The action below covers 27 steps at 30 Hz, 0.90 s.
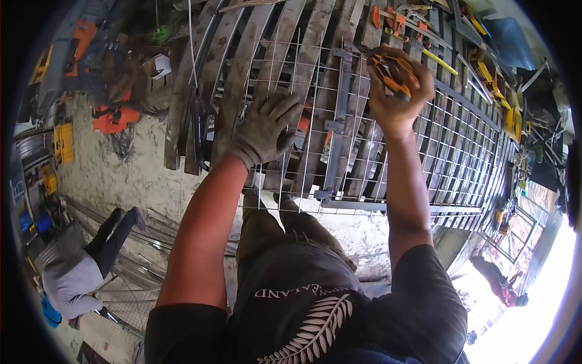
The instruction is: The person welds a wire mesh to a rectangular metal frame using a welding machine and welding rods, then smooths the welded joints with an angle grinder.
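Note:
My left hand [267, 128], in a grey work glove, lies with its fingers spread on the left part of a wire mesh panel [461, 142]. In my bare right hand [401, 91] is a pair of orange and black pliers [394, 74], gripped near the mesh's upper edge. Their jaws point up and left, close to the top of a flat grey metal bar [342, 91] with small tabs that crosses the mesh. The mesh rests on dark slats [233, 79].
Orange clamps [395, 23] and a yellow rod [439, 62] lie at the slats' top. Yellow tools [488, 79] line the right. Red-orange equipment [115, 118] stands left. One person [76, 276] bends at lower left; another [500, 282] is at lower right.

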{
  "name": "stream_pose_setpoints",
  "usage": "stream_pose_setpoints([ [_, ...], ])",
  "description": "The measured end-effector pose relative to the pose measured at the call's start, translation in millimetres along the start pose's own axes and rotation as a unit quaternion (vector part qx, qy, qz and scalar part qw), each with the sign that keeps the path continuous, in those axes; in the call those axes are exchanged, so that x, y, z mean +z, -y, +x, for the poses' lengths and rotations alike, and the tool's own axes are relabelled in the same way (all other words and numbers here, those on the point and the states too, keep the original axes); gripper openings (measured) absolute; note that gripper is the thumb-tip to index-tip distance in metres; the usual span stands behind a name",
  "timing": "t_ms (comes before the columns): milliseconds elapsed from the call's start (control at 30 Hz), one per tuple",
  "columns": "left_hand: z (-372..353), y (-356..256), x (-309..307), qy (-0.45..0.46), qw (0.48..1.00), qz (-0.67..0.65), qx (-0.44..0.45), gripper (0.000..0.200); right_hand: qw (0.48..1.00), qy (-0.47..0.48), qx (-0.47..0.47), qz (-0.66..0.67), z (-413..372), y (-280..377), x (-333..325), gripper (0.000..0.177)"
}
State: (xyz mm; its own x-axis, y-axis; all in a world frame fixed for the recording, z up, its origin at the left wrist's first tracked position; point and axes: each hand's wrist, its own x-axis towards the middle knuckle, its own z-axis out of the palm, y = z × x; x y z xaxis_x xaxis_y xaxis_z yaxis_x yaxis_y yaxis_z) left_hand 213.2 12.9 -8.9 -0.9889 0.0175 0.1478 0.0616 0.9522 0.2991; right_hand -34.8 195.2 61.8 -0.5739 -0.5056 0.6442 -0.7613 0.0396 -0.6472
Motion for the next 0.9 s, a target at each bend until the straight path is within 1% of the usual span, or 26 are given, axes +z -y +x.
stream_pose_setpoints([
  [67, -1.6, -2.6, 0.5, 0.004, 1.0, 0.007, -0.001, 0.073, 1.0, -0.012, -0.014, 0.006, -3.0, -2.1, 5.7, 0.071],
  [133, 0.4, -4.3, -3.2, 0.013, 1.0, 0.013, 0.0, 0.074, 0.994, 0.049, 0.051, -0.081, -2.6, 9.3, 3.3, 0.064],
  [167, 1.0, -3.4, -4.5, 0.018, 1.0, 0.017, -0.002, 0.074, 0.987, 0.067, 0.059, -0.13, 4.4, 12.2, -1.6, 0.063],
  [233, -1.0, -3.8, -1.4, 0.011, 1.0, 0.006, 0.0, 0.075, 1.0, -0.003, -0.007, -0.001, 5.4, 9.2, 0.9, 0.067],
  [267, -0.6, -1.6, -0.6, 0.005, 1.0, 0.003, -0.001, 0.075, 0.996, -0.038, -0.044, 0.066, 8.9, 5.2, 4.5, 0.069],
  [300, -2.6, -2.2, -0.5, 0.007, 1.0, 0.0, -0.002, 0.075, 0.997, -0.038, -0.038, 0.055, 4.6, 4.0, 7.8, 0.069],
  [400, 3.2, 0.1, -2.8, 0.007, 1.0, 0.01, 0.001, 0.075, 0.992, 0.069, 0.062, -0.088, -3.5, 10.4, 2.4, 0.066],
  [433, 3.4, 0.3, -2.7, 0.01, 1.0, 0.019, 0.0, 0.075, 0.993, 0.052, 0.052, -0.087, 2.3, 12.9, 0.7, 0.066],
  [533, 0.1, -1.0, -0.7, 0.013, 1.0, 0.015, -0.007, 0.075, 0.995, -0.058, -0.035, 0.074, 2.9, 4.4, 12.0, 0.068],
  [567, -1.0, -2.6, -0.7, 0.012, 1.0, 0.009, -0.007, 0.075, 0.996, 0.019, 0.024, -0.082, -4.8, 1.8, 7.5, 0.067],
  [667, 3.4, -3.3, -10.5, 0.044, 0.999, 0.013, -0.003, 0.076, 0.994, 0.026, 0.015, -0.108, 7.4, 11.9, -2.7, 0.068],
  [700, -0.5, -4.5, -6.1, 0.035, 0.999, 0.017, -0.004, 0.076, 0.999, -0.035, 0.009, -0.015, 3.1, 7.5, -0.4, 0.069],
  [767, -2.7, -2.1, 4.8, 0.007, 0.999, 0.03, -0.01, 0.077, 0.999, -0.004, 0.008, -0.05, -11.5, -15.5, 9.4, 0.071],
  [833, -1.8, -6.9, -5.2, 0.034, 0.999, 0.034, 0.005, 0.078, 0.996, 0.023, 0.013, -0.084, -9.7, -8.3, 5.0, 0.073],
  [867, 3.6, -2.2, -10.7, 0.041, 0.998, 0.044, 0.01, 0.078, 0.997, 0.006, -0.012, -0.072, 2.8, -9.5, 3.3, 0.074],
  [900, 1.3, -4.3, -5.9, 0.025, 0.999, 0.034, -0.006, 0.08, 0.998, -0.005, -0.024, -0.062, 8.0, -1.7, -2.1, 0.075],
])
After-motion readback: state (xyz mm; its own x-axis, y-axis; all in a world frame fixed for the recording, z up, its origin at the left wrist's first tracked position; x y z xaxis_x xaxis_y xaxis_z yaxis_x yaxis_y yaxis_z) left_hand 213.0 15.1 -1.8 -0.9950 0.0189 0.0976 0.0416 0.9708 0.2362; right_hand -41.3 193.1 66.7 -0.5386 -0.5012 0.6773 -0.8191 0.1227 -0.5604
